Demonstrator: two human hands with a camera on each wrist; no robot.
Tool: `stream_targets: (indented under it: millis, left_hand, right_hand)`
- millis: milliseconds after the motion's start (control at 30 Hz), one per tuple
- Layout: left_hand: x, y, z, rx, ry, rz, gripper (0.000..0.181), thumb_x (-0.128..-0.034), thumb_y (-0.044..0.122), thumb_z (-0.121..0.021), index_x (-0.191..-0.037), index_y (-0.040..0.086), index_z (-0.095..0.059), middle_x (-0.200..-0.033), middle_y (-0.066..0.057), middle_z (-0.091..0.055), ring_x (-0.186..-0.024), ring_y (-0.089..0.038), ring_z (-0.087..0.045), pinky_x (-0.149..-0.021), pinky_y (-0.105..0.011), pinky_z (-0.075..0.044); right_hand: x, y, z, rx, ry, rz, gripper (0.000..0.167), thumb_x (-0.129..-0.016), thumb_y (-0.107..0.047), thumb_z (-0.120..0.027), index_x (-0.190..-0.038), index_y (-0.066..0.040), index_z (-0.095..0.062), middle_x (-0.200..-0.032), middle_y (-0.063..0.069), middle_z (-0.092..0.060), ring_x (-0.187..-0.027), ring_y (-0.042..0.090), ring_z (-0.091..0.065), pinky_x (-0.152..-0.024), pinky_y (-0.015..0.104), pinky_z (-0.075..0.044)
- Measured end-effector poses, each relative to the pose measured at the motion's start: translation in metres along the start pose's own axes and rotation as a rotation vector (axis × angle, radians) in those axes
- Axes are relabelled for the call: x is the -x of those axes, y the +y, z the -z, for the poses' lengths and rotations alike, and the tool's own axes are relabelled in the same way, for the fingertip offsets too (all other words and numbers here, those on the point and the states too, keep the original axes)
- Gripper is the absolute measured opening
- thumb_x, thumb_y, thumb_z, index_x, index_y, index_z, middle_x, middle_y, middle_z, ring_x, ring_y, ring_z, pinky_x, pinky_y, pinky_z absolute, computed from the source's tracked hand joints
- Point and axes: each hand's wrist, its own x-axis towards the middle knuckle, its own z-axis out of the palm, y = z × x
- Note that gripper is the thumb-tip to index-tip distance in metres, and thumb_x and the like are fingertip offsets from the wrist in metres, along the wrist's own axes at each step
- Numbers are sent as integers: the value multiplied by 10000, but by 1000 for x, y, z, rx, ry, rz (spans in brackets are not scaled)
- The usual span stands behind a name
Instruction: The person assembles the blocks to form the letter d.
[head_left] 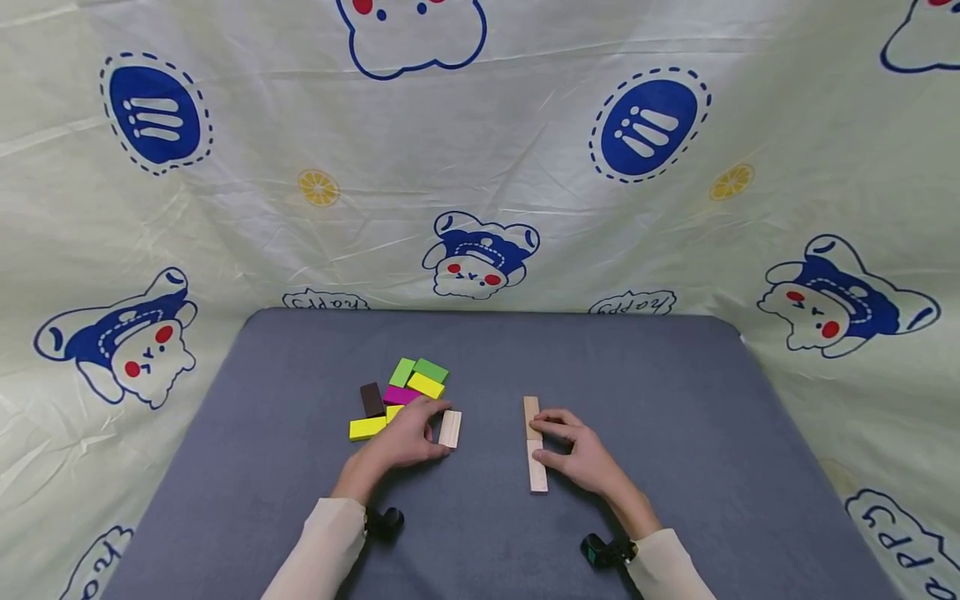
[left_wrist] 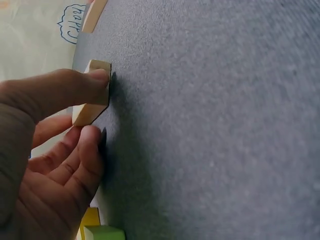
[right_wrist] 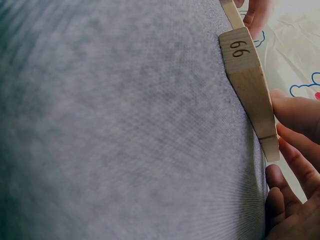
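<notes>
On the grey table, the left hand (head_left: 405,435) pinches a plain wooden block (head_left: 450,429) by its two ends, thumb at the near end; the left wrist view shows that block (left_wrist: 92,107) between thumb and fingers. Right of it, two plain wooden blocks lie end to end in a line, a far one (head_left: 531,410) and a near one (head_left: 537,477). The right hand (head_left: 588,458) touches them from the right with thumb and fingertips. In the right wrist view the near block (right_wrist: 247,75) has "66" on its end, with the thumb (right_wrist: 297,112) against its side.
Left of and beyond the left hand lie several coloured blocks: yellow (head_left: 367,429), dark brown (head_left: 372,400), magenta (head_left: 400,395) and green (head_left: 431,370). A patterned cloth (head_left: 480,150) hangs behind the table's far edge (head_left: 480,313).
</notes>
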Motion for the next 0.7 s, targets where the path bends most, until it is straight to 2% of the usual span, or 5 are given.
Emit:
stream_targets:
  millis: [100,200,267,600,700]
  left_hand:
    - [-4,3,0,-21,-10,0,595,-828,203,-829,-1368,63,-623,-1266,-121,-601,-999,-179,-569,-893,-369,-541]
    - [-8,6,0,-8,-3,15,590,-820,250,-825,-1350,81,-630,-1325,-120,-603,-1155,-238,-558,-1026,-455,-520]
    - [-12,8,-2,-6,5,24,598,-823,274,-816,-1358,90,-620,-1351,-111,-601,-1195,-248,-557,-1059,-464,-505]
    - [-35,15,-11,26,101,-20,627,-837,288,-794,-1384,55,-596,-1380,-146,-595,-1191,-276,-575,-1060,-468,-506]
    - [-39,16,-13,25,116,-17,633,-841,309,-794,-1391,66,-596,-1360,-137,-601,-1100,-240,-584,-982,-417,-539]
  right_hand:
    - [-1,1,0,-4,6,7,458,-917,-203,-788,-1345,-78,-683,-1398,70,-596,-1340,339,-528,-1061,468,-470]
    - [-1,1,-1,-4,6,12,453,-921,-185,-782,-1348,-73,-680,-1396,71,-596,-1338,340,-529,-1060,468,-470]
    - [-1,0,-1,-4,4,12,450,-922,-176,-779,-1348,-70,-679,-1397,74,-595,-1340,343,-527,-1060,480,-469]
    - [-1,-4,0,-4,4,-7,452,-916,-175,-785,-1345,-76,-683,-1403,71,-593,-1358,348,-514,-1067,538,-451]
    - [-1,-4,0,-4,6,-14,452,-913,-172,-787,-1342,-73,-685,-1400,71,-595,-1354,349,-517,-1067,549,-448]
